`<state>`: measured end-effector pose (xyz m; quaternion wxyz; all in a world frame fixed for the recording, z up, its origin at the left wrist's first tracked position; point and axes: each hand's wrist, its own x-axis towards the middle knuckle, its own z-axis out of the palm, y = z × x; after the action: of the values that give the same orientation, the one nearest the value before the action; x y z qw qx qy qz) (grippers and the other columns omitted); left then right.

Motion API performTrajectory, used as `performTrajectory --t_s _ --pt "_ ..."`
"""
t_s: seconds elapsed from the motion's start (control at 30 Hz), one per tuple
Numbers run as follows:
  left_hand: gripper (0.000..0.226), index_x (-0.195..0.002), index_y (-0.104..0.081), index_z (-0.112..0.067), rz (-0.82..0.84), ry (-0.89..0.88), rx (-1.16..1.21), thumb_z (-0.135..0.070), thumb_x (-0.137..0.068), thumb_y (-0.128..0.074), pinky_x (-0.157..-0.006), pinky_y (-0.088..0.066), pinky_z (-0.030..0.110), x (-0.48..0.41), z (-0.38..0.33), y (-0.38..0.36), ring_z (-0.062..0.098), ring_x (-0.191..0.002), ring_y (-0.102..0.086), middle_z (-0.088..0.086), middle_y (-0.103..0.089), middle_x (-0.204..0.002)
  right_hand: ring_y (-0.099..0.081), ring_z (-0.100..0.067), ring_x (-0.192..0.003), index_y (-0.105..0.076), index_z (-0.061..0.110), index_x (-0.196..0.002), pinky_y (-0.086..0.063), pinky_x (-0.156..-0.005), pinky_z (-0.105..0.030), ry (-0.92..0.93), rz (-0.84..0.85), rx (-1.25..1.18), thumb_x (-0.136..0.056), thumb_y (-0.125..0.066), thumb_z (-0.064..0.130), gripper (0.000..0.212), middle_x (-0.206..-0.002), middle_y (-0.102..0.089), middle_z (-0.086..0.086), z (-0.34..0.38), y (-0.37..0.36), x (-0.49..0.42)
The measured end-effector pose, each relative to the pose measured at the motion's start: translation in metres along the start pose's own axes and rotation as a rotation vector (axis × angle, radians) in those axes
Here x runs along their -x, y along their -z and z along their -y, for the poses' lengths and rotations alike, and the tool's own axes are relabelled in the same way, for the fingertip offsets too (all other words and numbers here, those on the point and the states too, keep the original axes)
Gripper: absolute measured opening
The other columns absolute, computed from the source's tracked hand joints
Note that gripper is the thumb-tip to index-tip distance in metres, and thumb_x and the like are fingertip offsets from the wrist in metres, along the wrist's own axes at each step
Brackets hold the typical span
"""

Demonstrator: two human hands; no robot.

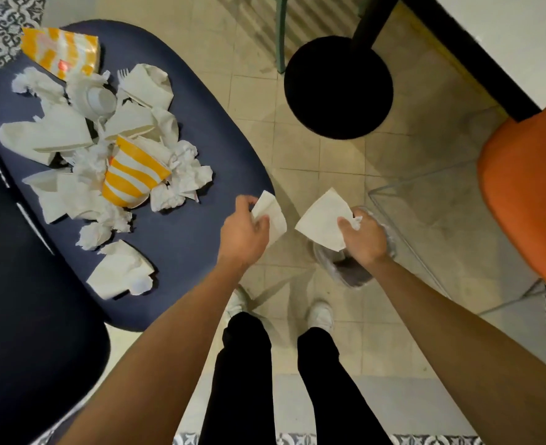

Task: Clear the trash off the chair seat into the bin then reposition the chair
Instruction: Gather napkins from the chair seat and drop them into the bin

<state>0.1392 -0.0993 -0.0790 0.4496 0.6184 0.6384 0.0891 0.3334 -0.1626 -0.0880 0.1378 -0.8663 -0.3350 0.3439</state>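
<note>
On the navy chair seat (197, 117), at left, most of the trash (98, 146) lay heaped. Bin (345, 271) stood on the floor beneath the right hand (363, 239), which pinched a white paper piece (324, 216). Left hand (244, 234) gripped a smaller scrap (271, 213). Clearing step, judged early. Next: release both over the bin.

Seen from your head: your single wide-angle camera looks almost straight down and close, your left hand (244, 232) and right hand (363, 239) at mid-frame, the chair seat (185, 245) at left, the bin (355, 274) and your shoes (321, 314) on the floor (329, 175) below.
</note>
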Motion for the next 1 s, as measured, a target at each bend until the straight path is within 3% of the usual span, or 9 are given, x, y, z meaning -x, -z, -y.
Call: performTrajectory --t_s 0.13,0.27,0.37,0.53,0.7,0.83,1.0 --pt "0.032 -0.126 -0.04 -0.018 0.001 0.004 0.024 -0.02 -0.095 -0.045 -0.068 -0.048 0.035 0.012 -0.014 -0.035 0.023 -0.087 -0.056 0.007 -0.063 -0.108 -0.058 -0.033 -0.104 -0.056 0.0 -0.12 -0.028 -0.061 -0.022 -0.025 0.022 0.065 -0.099 -0.044 0.023 0.034 -0.116 -0.063 -0.022 -0.037 0.015 -0.003" --pt "0.035 -0.13 -0.038 -0.014 0.004 0.032 -0.016 -0.023 -0.097 -0.043 -0.071 -0.043 0.033 0.021 -0.024 -0.075 0.029 -0.09 -0.059 0.01 -0.063 -0.107 -0.054 -0.034 -0.117 -0.054 0.001 -0.124 -0.041 -0.088 -0.028 -0.122 0.01 0.081 -0.098 -0.043 0.027 0.038 -0.126 -0.059 -0.02 -0.076 0.025 -0.013" --pt "0.037 -0.13 -0.038 -0.01 0.033 0.079 -0.036 -0.027 -0.098 -0.042 -0.079 -0.044 0.036 0.021 -0.029 -0.106 0.031 -0.101 -0.057 0.013 -0.059 -0.115 -0.054 -0.034 -0.118 -0.055 0.0 -0.124 -0.042 -0.095 -0.032 -0.121 0.005 0.096 -0.097 -0.046 0.024 0.038 -0.127 -0.058 -0.021 -0.099 0.027 -0.023" --pt "0.037 -0.128 -0.038 -0.005 0.068 0.123 -0.054 -0.024 -0.097 -0.046 -0.076 -0.039 0.034 0.015 -0.03 -0.163 0.034 -0.104 -0.055 0.019 -0.056 -0.118 -0.055 -0.035 -0.117 -0.048 0.007 -0.133 -0.044 -0.095 -0.033 -0.115 0.015 0.112 -0.094 -0.05 0.019 0.041 -0.128 -0.058 -0.02 -0.133 0.024 -0.044" --pt "0.04 -0.133 -0.032 -0.003 0.19 0.164 -0.109 -0.021 -0.099 -0.043 -0.074 -0.037 0.029 -0.001 -0.022 -0.215 0.033 -0.109 -0.055 0.019 -0.054 -0.123 -0.053 -0.036 -0.119 -0.044 0.002 -0.132 -0.046 -0.092 -0.034 -0.158 0.023 0.141 -0.092 -0.053 0.013 0.043 -0.13 -0.054 -0.022 -0.168 0.004 -0.07" --pt "0.041 -0.133 -0.031 -0.004 0.266 0.146 -0.159 -0.022 -0.098 -0.043 -0.082 -0.046 0.038 -0.026 0.002 -0.261 0.034 -0.107 -0.058 0.019 -0.058 -0.119 -0.049 -0.036 -0.124 -0.044 0.003 -0.132 -0.045 -0.094 -0.033 -0.185 0.037 0.117 -0.09 -0.054 0.008 0.043 -0.139 -0.047 -0.02 -0.197 -0.032 -0.101" --pt "0.044 -0.132 -0.027 -0.005 0.299 0.082 -0.222 -0.015 -0.095 -0.047 -0.083 -0.048 0.041 -0.055 0.021 -0.307 0.034 -0.107 -0.058 0.019 -0.055 -0.122 -0.052 -0.033 -0.12 -0.046 0.003 -0.13 -0.047 -0.092 -0.035 -0.194 0.026 0.164 -0.091 -0.055 0.01 0.041 -0.131 -0.053 -0.018 -0.222 -0.072 -0.131"
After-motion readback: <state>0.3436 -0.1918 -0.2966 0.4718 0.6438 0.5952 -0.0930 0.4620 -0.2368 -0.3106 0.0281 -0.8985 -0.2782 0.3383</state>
